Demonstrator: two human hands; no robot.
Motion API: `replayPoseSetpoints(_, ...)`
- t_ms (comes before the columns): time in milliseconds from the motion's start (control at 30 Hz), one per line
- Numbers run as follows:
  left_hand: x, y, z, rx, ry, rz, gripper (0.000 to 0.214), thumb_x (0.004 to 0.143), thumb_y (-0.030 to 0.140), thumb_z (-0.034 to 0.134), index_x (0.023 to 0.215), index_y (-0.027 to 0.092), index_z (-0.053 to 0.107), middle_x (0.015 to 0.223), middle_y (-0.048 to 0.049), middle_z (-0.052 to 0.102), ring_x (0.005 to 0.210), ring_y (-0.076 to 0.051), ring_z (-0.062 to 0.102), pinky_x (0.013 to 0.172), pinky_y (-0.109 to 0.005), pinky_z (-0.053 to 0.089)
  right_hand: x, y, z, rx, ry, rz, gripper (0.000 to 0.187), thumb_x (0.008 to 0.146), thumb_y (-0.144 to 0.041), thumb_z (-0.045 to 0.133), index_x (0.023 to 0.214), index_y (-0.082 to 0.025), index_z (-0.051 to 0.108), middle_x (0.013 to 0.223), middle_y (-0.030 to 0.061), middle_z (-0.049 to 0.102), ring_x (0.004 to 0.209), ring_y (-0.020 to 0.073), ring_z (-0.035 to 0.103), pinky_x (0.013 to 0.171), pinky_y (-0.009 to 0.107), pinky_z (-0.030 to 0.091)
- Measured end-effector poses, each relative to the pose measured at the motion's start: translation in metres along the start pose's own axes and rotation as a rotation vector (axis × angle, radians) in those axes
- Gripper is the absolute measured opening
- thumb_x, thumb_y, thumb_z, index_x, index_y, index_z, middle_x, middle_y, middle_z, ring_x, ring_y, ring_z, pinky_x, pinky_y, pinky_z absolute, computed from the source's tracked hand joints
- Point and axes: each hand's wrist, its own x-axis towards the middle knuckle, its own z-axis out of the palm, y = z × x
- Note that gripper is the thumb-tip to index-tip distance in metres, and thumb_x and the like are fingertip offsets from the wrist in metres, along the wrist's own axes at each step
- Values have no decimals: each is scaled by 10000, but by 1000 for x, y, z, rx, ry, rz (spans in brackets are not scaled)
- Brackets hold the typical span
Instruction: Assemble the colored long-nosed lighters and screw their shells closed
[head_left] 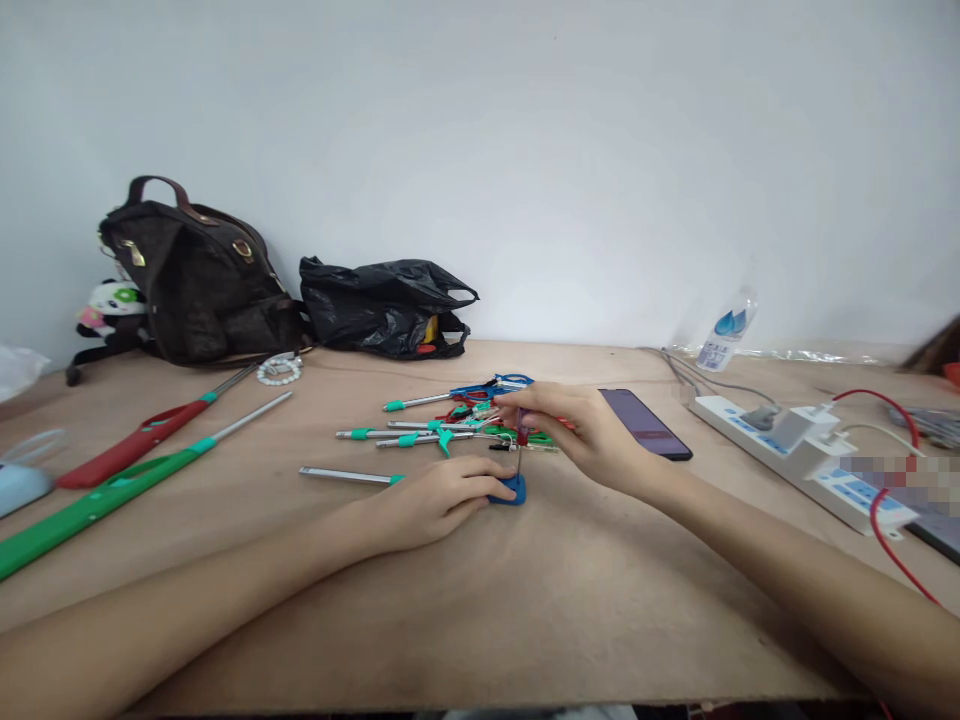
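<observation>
My left hand (439, 495) rests on the wooden table (525, 600), fingers closed around a small blue plastic piece (511, 490). A metal tube with a teal end (349, 476) lies just left of that hand. My right hand (581, 428) hovers above the blue piece, pinching a thin upright metal pin with a dark red top (520, 440) whose tip points down into the blue piece. Behind both hands lies a pile of metal tubes and coloured plastic parts (457, 415).
A dark phone (645, 423) lies right of my right hand. A white power strip (802, 455) with red cable and a water bottle (726, 332) stand at right. Red (150, 440) and green (112, 495) long lighters lie left, a brown bag (195, 280) and black plastic bag (386, 308) behind.
</observation>
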Motion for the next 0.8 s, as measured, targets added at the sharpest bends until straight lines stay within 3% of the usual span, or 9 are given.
replayPoseSetpoints(67,0,0,0,-3,-5,-6,348,968,120,411,1215,247,620,1302,-57,585,1208,-196,551,1038,-342,451,1,1,-5,125,-83,43,326,981,-182,425,1243,-226,614,1085,69,700,973,180,648,829,345,537)
replayPoseSetpoints(167,0,1,0,-5,-3,-7,345,972,119,402,1207,243,622,1309,-61,579,1206,-192,551,1038,-337,448,3,1,-11,300,-165,114,312,972,-190,448,1227,-204,627,1045,69,710,914,169,664,808,343,555)
replayPoseSetpoints(333,0,-1,1,-9,-5,-1,338,981,131,398,1216,232,618,1319,-71,572,1220,-200,540,1043,-342,441,3,1,-11,449,-149,200,193,917,-221,565,1059,-165,682,891,58,709,816,167,670,758,336,565)
replayPoseSetpoints(567,0,-2,1,-16,-16,0,341,988,139,382,1211,243,618,1335,-62,561,1210,-200,544,1030,-339,449,3,-8,-6,364,-63,243,84,870,-220,622,911,-165,671,849,46,713,754,157,676,710,298,558)
replayPoseSetpoints(800,0,-1,2,-11,0,21,348,993,138,363,1208,240,617,1322,-69,567,1209,-198,541,1025,-342,453,1,-11,-2,176,45,178,72,849,-245,657,850,-174,647,791,30,715,734,158,672,682,280,533)
